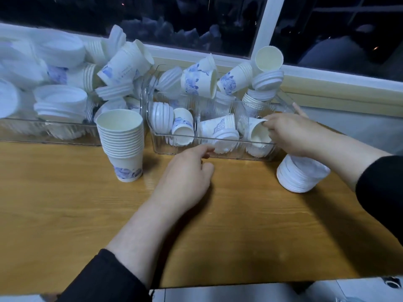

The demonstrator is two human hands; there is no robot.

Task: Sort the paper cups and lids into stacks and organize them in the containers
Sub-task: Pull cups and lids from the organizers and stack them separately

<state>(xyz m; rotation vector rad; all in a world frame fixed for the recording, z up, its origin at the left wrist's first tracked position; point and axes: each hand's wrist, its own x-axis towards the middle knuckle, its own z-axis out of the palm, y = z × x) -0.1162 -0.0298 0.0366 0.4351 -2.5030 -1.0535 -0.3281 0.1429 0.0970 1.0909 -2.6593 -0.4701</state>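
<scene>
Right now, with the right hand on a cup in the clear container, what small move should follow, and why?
Probably lift that cup out with the right hand and nest it on the upright cup stack on the table: the fingers already pinch its rim, and it lies loose on its side in the container.

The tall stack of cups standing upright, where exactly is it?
The tall stack of cups stands on the wooden table, left of centre in the head view, just before the gap between the two clear containers and left of the left hand.
</scene>
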